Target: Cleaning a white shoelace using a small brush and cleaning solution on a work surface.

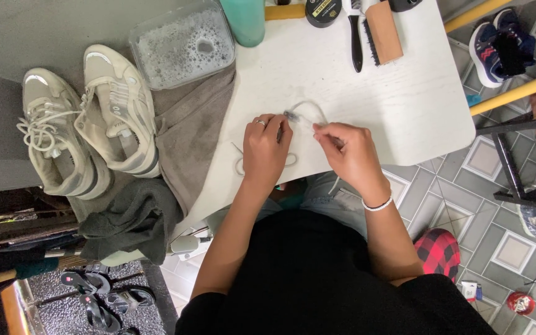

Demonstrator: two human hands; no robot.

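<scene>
Shoelace, one that I can count, loops pale on the white table between my two hands. My left hand pinches one end by its dark tip; my right hand pinches the other side. Two cream sneakers sit far left beside one soapy tub. Another lace loop is half hidden under my left wrist.

left hand: back up, fingers curled inward, thumb and forefinger pinched together, ring on one finger. right hand: back up, fingers bent, fingertips pinched near the left's. both forearms bare, angled inward; white band at right wrist.
</scene>
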